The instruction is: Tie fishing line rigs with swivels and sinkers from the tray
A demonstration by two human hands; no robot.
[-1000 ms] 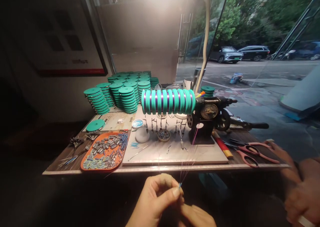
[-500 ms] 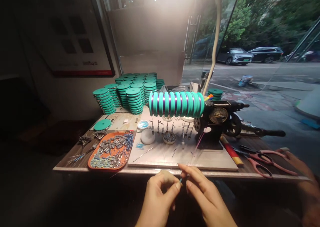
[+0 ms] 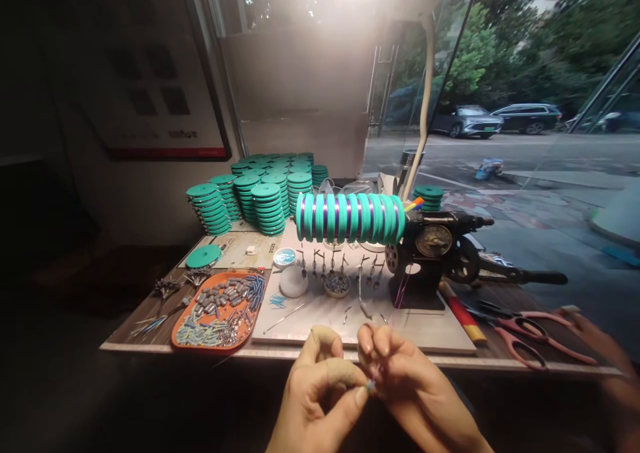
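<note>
In the head view my left hand (image 3: 320, 386) pinches a small bluish piece (image 3: 370, 386) between thumb and forefinger, just past the table's front edge. Pale covers wrap two of its fingers. My right hand (image 3: 417, 383) is curled close against it, fingers bent together; what they hold, if anything, is hidden and smeared. Beyond the fingertips lies the white board (image 3: 310, 330), with a thin metal hook tool (image 3: 283, 318) on it. A row of teal foam spools (image 3: 350, 218) with purple line sits on a black hand-crank winder (image 3: 433, 240), small metal rigs hanging below.
An orange tray (image 3: 176, 333) of small parts lies left, near loose teal spool stacks (image 3: 267, 210). A small dish (image 3: 337, 285) of beads sits mid-board. Pink-handled scissors (image 3: 530, 333) rest at right, beside another hand (image 3: 593, 340). A red-yellow stick (image 3: 463, 313) borders the board.
My right fingers have curled in and closed against my left fingertips, where before they were spread apart. The small bluish piece stays in my left pinch. The view has shifted slightly.
</note>
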